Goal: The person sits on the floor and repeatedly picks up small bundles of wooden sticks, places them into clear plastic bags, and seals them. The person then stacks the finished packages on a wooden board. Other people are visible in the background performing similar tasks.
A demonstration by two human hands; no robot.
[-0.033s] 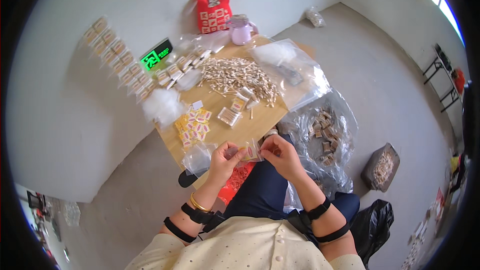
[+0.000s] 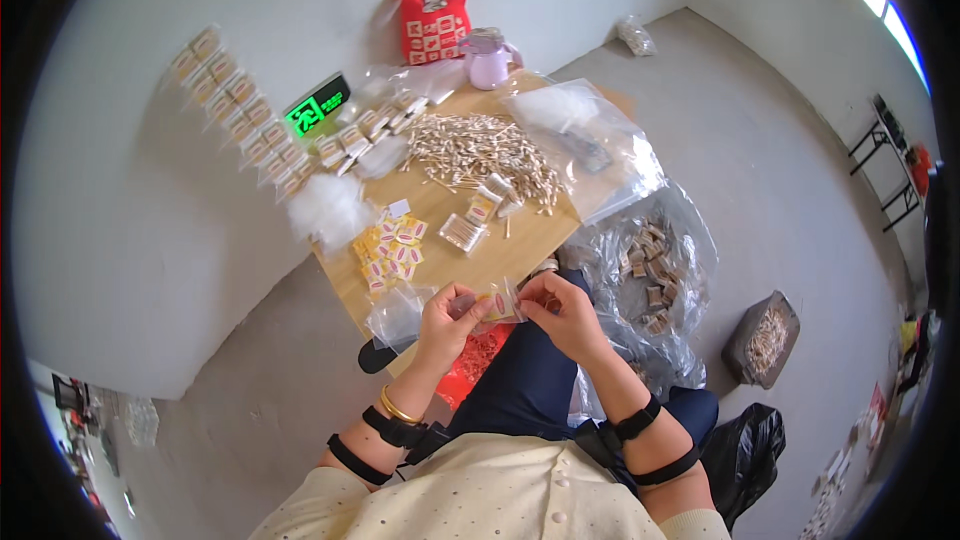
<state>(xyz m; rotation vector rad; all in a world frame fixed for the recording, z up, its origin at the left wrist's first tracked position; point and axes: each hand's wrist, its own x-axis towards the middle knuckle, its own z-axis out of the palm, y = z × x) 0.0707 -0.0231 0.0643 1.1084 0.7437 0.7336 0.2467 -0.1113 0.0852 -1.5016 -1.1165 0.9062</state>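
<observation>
1. Left hand [image 2: 447, 318] and right hand [image 2: 563, 308] meet at lower centre, both pinching 1 small clear packet [image 2: 503, 302] between fingertips.
2. Packing step, by my judgement: the packet is being filled or closed over the wooden table [image 2: 520, 245] edge.
3. Next calls for a steady pinch while sealing; cotton swabs [image 2: 478, 147] lie at upper centre.

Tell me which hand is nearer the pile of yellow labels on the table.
Left. The left hand sits just below the pile of yellow labels, on its side of the wooden table. The right hand is farther off to the right, pinching the same small clear packet.
</observation>
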